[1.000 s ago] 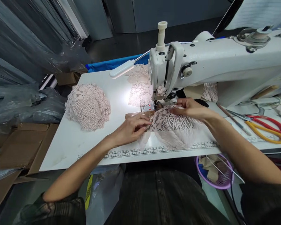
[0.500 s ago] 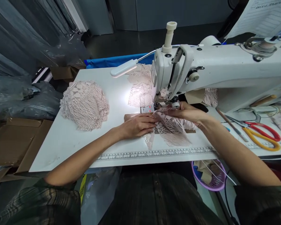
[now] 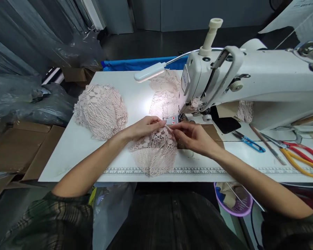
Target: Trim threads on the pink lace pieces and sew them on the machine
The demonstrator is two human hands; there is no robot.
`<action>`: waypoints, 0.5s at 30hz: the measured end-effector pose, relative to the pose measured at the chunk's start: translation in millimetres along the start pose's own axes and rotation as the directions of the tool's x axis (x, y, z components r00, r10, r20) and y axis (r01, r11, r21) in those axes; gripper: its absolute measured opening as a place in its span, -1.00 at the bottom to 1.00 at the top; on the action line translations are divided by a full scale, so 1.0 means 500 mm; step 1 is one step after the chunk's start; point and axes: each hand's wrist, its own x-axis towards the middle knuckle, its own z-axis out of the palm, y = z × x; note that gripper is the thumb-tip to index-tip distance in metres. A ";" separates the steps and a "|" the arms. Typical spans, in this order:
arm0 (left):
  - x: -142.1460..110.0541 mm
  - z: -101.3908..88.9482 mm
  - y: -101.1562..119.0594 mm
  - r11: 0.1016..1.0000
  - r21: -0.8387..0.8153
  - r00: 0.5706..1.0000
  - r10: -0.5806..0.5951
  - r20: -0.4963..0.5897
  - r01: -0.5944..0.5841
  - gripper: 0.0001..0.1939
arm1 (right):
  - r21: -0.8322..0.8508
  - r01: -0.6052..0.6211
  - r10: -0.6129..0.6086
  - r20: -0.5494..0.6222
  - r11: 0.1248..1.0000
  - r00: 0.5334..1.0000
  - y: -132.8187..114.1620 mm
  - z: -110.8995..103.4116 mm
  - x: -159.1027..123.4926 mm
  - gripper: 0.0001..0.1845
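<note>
A pale pink lace piece (image 3: pixel 155 152) hangs from my two hands at the front of the sewing machine (image 3: pixel 208 76), its lower part spread over the printed ruler strip (image 3: pixel 198 171). My left hand (image 3: pixel 146 126) pinches its upper edge between thumb and fingers. Close beside it, my right hand (image 3: pixel 191 137) grips the same edge with fingers bent. The metal needle plate (image 3: pixel 173 120) shows just behind the fingertips. Beyond it, more pink lace (image 3: pixel 164 99) lies under the lamp's light.
On the left of the white table (image 3: pixel 58 159) sits a heap of pink lace (image 3: pixel 101 111). Blue thread snips (image 3: pixel 250 141), a thin stick (image 3: pixel 267 144) and red-and-yellow-handled scissors (image 3: pixel 299 156) lie to the right. A lamp (image 3: pixel 150 72) reaches over the table. Below hangs a purple basket (image 3: pixel 233 208).
Both hands have shifted left with the lace, which now hangs spread out toward the table's front edge. The blue snips have come into view. The whole view has turned slightly.
</note>
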 end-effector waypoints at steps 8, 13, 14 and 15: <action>0.039 0.022 0.023 0.934 0.340 0.991 0.129 -0.027 -0.112 -0.71 | -0.586 0.647 -0.535 0.385 0.488 0.752 0.060 0.024 -0.061 -0.68; 0.079 0.030 0.021 0.627 0.694 0.894 0.446 0.050 -0.352 -0.79 | -0.616 0.637 -0.518 0.394 0.464 0.759 0.080 0.010 -0.043 -0.66; 0.091 0.030 0.018 0.533 0.776 0.862 0.505 0.027 -0.337 -0.80 | -0.623 0.628 -0.513 0.388 0.466 0.765 0.084 0.002 -0.036 -0.67; 0.103 0.030 0.014 0.452 0.840 0.830 0.557 -0.004 -0.300 -0.81 | -0.624 0.624 -0.513 0.382 0.471 0.769 0.088 -0.006 -0.028 -0.68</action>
